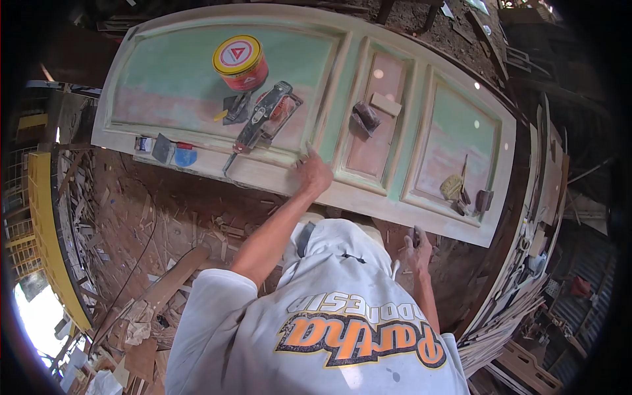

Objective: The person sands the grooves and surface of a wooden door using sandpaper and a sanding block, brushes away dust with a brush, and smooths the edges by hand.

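Note:
A large panelled wooden board [263,158], patched green and pink, lies in front of me. My left hand [313,172] rests at its near edge, fingers touching the frame, nothing visible in it. Off the near edge, further right, is my right hand [418,249], fingers pointing up; its grip is too small to tell. A red and yellow can [242,64] stands on the left panel, beside a power tool [266,115] and a dark piece [237,107]. A dark block [365,120] and a pale block [386,105] lie on the middle panel.
Scrapers [185,155] sit on the board's near left edge. A yellowish pad [451,187], a brush and dark blocks [484,201] lie on the right panel. Wood scraps [178,263] cover the floor. A yellow frame [49,230] stands left; stacked wood strips [503,322] lie right.

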Action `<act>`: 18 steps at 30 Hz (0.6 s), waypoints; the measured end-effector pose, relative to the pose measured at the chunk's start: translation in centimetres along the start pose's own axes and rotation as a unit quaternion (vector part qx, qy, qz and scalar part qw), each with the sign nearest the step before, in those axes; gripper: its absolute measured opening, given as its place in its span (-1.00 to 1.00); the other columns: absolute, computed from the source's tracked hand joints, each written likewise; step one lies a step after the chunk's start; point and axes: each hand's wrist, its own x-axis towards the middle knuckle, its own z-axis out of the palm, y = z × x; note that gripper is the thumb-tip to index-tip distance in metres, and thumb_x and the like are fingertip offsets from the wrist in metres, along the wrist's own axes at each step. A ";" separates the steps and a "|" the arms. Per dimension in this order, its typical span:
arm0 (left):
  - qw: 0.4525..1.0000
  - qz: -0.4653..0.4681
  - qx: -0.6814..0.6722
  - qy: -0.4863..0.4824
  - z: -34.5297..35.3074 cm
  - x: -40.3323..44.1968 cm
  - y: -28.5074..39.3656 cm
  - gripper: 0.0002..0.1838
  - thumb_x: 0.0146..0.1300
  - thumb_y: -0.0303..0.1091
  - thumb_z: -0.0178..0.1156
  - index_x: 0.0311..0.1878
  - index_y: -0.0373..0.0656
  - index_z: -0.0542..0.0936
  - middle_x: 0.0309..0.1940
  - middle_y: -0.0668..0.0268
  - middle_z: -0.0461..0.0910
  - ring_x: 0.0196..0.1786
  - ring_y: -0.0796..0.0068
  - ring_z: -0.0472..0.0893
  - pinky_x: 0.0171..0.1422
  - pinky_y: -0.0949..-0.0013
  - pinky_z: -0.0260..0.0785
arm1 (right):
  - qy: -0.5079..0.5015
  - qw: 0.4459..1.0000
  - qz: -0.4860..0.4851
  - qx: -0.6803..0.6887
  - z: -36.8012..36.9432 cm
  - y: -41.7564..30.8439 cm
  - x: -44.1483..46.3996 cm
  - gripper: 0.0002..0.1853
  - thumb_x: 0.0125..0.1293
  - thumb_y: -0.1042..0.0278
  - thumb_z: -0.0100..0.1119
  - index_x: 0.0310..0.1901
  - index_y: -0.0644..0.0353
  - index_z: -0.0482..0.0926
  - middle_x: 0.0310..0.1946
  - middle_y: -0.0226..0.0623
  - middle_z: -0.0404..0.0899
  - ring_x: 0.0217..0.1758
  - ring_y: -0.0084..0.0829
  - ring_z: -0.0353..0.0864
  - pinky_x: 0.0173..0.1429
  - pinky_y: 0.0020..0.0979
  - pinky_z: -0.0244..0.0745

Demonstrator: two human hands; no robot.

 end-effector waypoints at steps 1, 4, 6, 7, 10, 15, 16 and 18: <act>1.000 0.000 0.000 -0.001 0.2 0.0 0.4 -0.13 0.48 -0.03 0.41 0.66 -0.39 0.39 0.37 -0.16 0.64 0.50 -0.28 0.58 0.71 -0.28 0.20 | 0.002 1.000 -0.003 0.001 0.1 0.2 -0.2 -0.47 0.47 0.54 0.48 0.43 0.38 0.64 0.14 -0.03 0.87 0.18 -0.30 0.88 0.33 -0.28 0.72; 0.999 0.035 0.025 0.006 0.2 -0.3 -0.7 -0.14 0.50 -0.12 0.37 0.73 -0.34 0.33 0.30 -0.08 0.70 0.46 -0.17 0.63 0.74 -0.30 0.15 | -0.001 1.000 -0.016 -0.014 0.5 0.6 -0.6 -0.46 0.45 0.55 0.49 0.43 0.38 0.65 0.15 -0.02 0.87 0.20 -0.26 0.88 0.35 -0.27 0.72; 0.996 0.070 0.050 0.014 0.0 -0.5 -2.9 -0.19 0.51 -0.15 0.35 0.71 -0.32 0.38 0.28 -0.03 0.72 0.44 -0.10 0.66 0.74 -0.32 0.13 | 0.005 0.999 -0.042 -0.015 0.8 0.9 -0.5 -0.48 0.45 0.58 0.48 0.42 0.37 0.65 0.16 0.01 0.86 0.21 -0.23 0.88 0.37 -0.25 0.72; 0.988 0.133 0.079 0.020 0.1 -0.4 -4.8 -0.23 0.52 -0.16 0.34 0.69 -0.28 0.42 0.26 0.03 0.74 0.45 -0.01 0.66 0.75 -0.34 0.10 | 0.005 0.999 -0.043 -0.015 0.8 1.3 -0.4 -0.48 0.45 0.58 0.48 0.42 0.37 0.65 0.16 0.01 0.86 0.21 -0.23 0.88 0.37 -0.25 0.72; 0.965 0.226 0.136 0.001 -0.9 -0.8 -8.1 -0.28 0.54 -0.12 0.34 0.66 -0.20 0.48 0.31 0.10 0.72 0.47 0.12 0.66 0.77 -0.37 0.06 | -0.005 0.998 -0.052 -0.024 0.7 2.0 -0.1 -0.49 0.46 0.59 0.47 0.41 0.35 0.66 0.17 0.06 0.85 0.20 -0.18 0.89 0.36 -0.22 0.72; 0.944 0.303 0.128 0.024 -1.9 0.1 -10.4 -0.36 0.51 -0.04 0.39 0.58 -0.06 0.62 0.34 0.15 0.69 0.47 0.14 0.61 0.77 -0.37 0.02 | -0.008 0.999 0.037 -0.020 -1.1 -2.9 -0.4 -0.52 0.48 0.52 0.46 0.39 0.33 0.66 0.12 0.13 0.84 0.19 -0.04 0.89 0.34 -0.16 0.72; 0.947 0.285 0.147 0.009 -2.5 -0.2 -9.7 -0.38 0.50 -0.01 0.40 0.53 -0.04 0.66 0.33 0.14 0.69 0.48 0.12 0.58 0.78 -0.36 0.03 | -0.010 0.999 0.035 -0.022 -1.1 -2.8 -0.4 -0.52 0.48 0.52 0.46 0.39 0.33 0.66 0.12 0.13 0.84 0.19 -0.04 0.89 0.34 -0.16 0.72; 0.952 0.261 0.162 -0.001 -3.1 -0.3 -8.6 -0.41 0.48 0.01 0.42 0.48 -0.01 0.71 0.31 0.14 0.68 0.49 0.10 0.55 0.78 -0.34 0.03 | 0.008 0.997 0.031 -0.070 -1.1 -2.5 0.2 -0.55 0.52 0.46 0.42 0.39 0.34 0.66 0.11 0.15 0.84 0.20 -0.05 0.88 0.36 -0.14 0.70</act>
